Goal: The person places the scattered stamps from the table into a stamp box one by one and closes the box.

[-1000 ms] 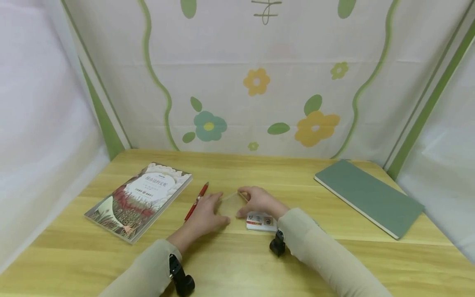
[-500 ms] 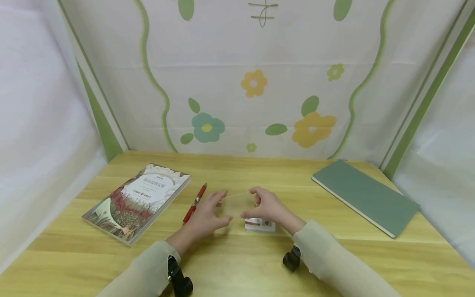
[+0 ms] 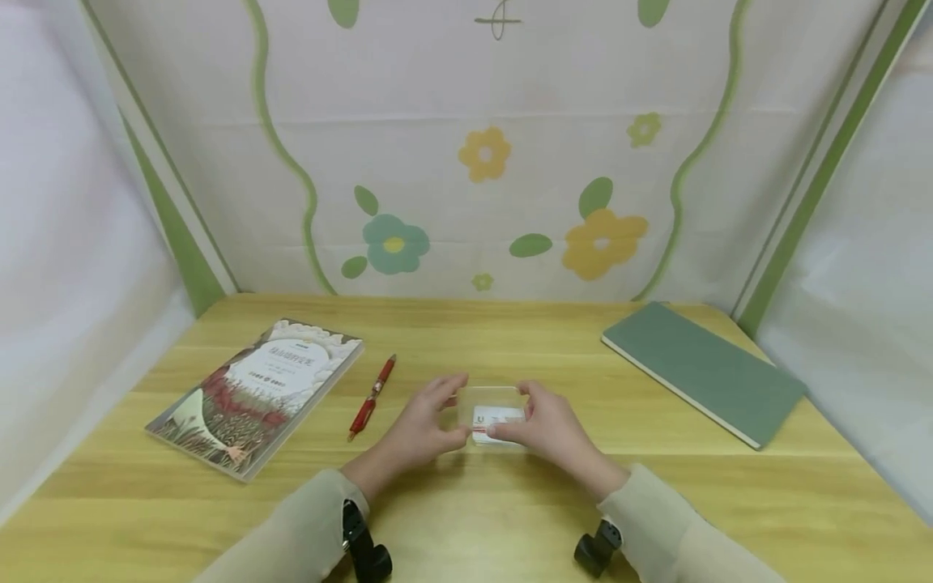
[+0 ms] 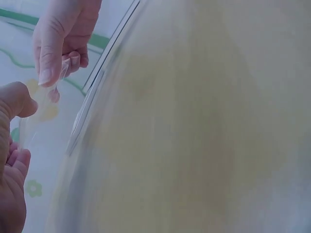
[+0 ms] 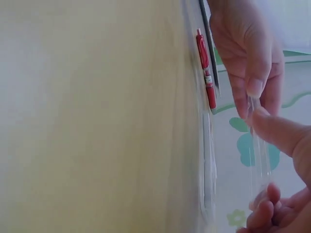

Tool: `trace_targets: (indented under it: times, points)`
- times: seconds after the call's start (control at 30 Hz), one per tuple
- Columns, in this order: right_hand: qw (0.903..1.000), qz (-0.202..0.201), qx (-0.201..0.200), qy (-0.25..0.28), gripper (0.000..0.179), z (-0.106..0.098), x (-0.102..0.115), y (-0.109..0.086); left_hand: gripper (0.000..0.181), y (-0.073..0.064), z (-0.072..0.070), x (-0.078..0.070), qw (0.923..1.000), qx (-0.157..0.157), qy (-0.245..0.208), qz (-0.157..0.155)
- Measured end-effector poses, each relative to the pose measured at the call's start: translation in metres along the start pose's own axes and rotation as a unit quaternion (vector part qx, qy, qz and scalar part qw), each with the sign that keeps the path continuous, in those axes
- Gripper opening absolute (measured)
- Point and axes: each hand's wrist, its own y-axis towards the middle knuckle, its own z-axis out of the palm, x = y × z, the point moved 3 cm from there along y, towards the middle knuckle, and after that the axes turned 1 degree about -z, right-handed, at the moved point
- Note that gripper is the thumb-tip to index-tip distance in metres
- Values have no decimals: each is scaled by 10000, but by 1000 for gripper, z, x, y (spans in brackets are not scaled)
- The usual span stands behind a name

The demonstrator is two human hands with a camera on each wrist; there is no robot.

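Both hands hold a clear plastic lid (image 3: 496,393) level above the table. My left hand (image 3: 417,427) grips its left edge between thumb and fingers, and my right hand (image 3: 555,427) grips the right edge the same way. White cards (image 3: 484,419) with a red stripe show through the lid in the head view. In the right wrist view a low clear case (image 5: 208,170) lies on the tabletop, with a gap between it and the raised lid (image 5: 260,153). The left wrist view shows the same case (image 4: 87,114) edge-on.
Left of the hands lies a red pen (image 3: 372,397), and beyond it an illustrated book (image 3: 266,389). A green notebook (image 3: 703,372) rests at the right on the wooden table (image 3: 466,526). A flower-printed curtain (image 3: 437,178) hangs behind the table's far edge.
The lid has moved right and now overlaps the cards in the head view. Both hands have shifted right with it, the left one farther from the pen. The head view has shifted slightly.
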Motion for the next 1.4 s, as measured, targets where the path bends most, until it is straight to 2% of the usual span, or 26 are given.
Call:
trace_targets:
  times: [0.37,0.6,0.87,1.03,1.23,1.4]
  points:
    - [9992,359,-106,128,80,3,-10,-8,71,4,14,2,9995,107,154,-241]
    - [9990,403,-133,119,65,10,-17,-6,71,3,16,8,9985,206,276,-419]
    - [9988,458,-58,-188,63,9,-15,-12,71,-1,18,10,9975,334,438,-452]
    - [9987,340,19,-370,64,9,-12,-11,71,-2,16,8,9971,355,502,-450]
    - [9983,239,165,-501,62,13,-8,-8,69,-8,12,7,9955,309,424,-794]
    - [9959,269,316,-804,63,10,-5,-11,66,-8,11,2,9923,526,655,-913]
